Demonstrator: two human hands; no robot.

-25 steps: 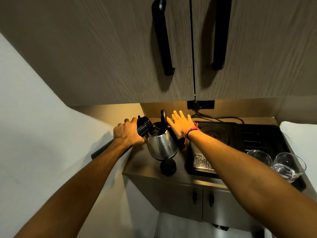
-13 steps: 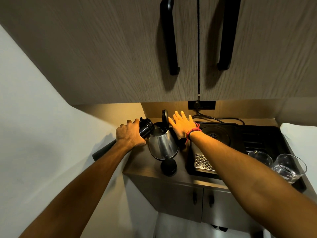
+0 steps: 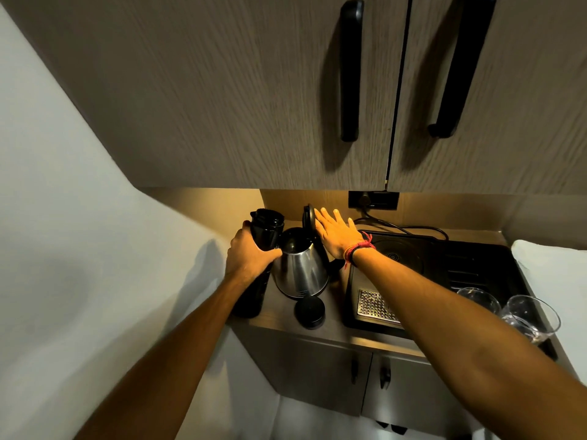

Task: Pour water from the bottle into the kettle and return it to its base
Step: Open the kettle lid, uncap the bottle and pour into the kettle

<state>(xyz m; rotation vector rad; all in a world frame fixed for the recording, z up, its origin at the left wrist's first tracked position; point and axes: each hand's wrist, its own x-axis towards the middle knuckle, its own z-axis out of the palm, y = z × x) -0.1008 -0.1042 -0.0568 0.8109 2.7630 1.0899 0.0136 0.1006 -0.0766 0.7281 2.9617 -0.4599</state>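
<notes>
A steel kettle [image 3: 300, 270] stands on the counter [image 3: 278, 315], its black lid [image 3: 308, 218] flipped up. My left hand [image 3: 249, 257] grips a tall black bottle [image 3: 266, 229], which stands nearly upright just left of the kettle with its bottom at the counter's left edge. My right hand [image 3: 336, 235] is flat with fingers spread, touching the raised lid from the right, above the kettle's handle. A round black cap [image 3: 309, 312] lies on the counter in front of the kettle. I cannot make out the kettle's base.
A black induction hob [image 3: 444, 265] with a metal grille fills the counter's right side. Two glasses [image 3: 529, 315] stand at its right front. A wall socket [image 3: 373, 200] with a cable sits behind. Overhead cabinet doors [image 3: 254, 90] hang close above.
The bottle has swung from tilted over the kettle's mouth to nearly upright beside it. My right hand stays at the lid.
</notes>
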